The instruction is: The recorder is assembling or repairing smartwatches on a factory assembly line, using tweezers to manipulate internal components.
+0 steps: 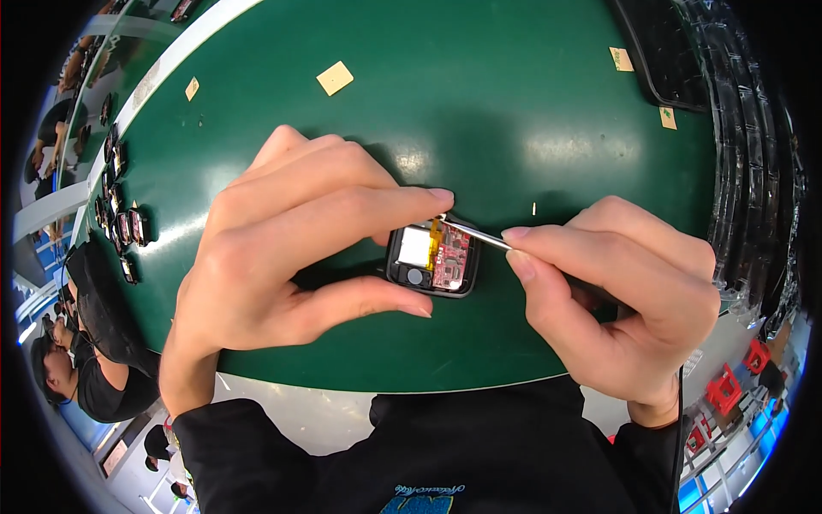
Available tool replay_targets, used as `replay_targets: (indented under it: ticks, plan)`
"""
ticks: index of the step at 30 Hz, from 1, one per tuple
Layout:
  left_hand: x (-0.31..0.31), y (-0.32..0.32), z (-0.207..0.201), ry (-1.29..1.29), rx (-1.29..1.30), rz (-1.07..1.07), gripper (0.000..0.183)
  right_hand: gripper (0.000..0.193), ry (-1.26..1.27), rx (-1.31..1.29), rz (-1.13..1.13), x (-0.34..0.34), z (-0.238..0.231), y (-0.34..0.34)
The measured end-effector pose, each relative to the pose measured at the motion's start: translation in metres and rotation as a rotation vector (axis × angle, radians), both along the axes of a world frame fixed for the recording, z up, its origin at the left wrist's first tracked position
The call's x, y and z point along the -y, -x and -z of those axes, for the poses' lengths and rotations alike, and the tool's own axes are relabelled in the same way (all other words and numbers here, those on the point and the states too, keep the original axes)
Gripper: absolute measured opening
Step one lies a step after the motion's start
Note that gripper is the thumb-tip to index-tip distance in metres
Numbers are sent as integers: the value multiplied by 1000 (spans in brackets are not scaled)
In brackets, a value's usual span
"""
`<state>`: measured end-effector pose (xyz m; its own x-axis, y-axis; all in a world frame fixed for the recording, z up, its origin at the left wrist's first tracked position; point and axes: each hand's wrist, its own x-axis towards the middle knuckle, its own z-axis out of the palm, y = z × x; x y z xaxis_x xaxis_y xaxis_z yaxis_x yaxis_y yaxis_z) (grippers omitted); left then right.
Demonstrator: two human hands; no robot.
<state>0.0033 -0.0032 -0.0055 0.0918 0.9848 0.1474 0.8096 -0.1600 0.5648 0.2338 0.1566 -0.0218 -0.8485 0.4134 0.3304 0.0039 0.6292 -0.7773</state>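
Glossy green tabletop [514, 94] spreads out before you, smooth and hard, throwing back soft white glare. Near its middle, between your hands, sits a small open device [432, 257], its black case rounded at the corners and probably moulded plastic. It looks light enough to skid on so slick a surface, so the stiff outer rim seems the best place to take hold of it.

Your left hand [291, 231] curves around it, index fingertip at the far edge and thumb along the near one; you cannot tell from here whether they press or merely rest. Your right hand [616, 295] pinches a slim metal tool [479, 237] between thumb and index finger, its point by the far rim, just beside your left fingertip.

Inside, treat everything as fragile: the flat silvery-white block [413, 247] could dent, the amber film strip [435, 242] looks thin and easily creased, and the red circuit board [454, 262] bristles with tiny parts that a hard tip might scrape. A matte grey disc [415, 277] fills the near left corner. Beyond lie papery tan squares [335, 78] and, at right, crinkled, shiny plastic wrapping [745, 171].
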Motion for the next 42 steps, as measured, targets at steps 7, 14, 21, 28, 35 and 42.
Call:
replay_targets:
  ticks: [7,14,21,28,35,42]
  plan:
    - [1,0,-1,43,45,-78,75,27,-75,-88,-6,-1,3,-1]
    - [-1,-1,-2,14,12,-64,75,32,-163,-206,-22,1,15,1]
    - [-2,7,1,37,77,-11,70,28,-115,-189,-24,1,11,3]
    - [-3,16,4,4,205,77,69,25,50,-79,-82,-3,2,-2]
    - [-4,14,0,54,181,73,67,26,-33,-73,-94,-3,4,-2]
    - [-4,14,-1,63,121,95,65,28,-35,-104,-99,-1,8,-2]
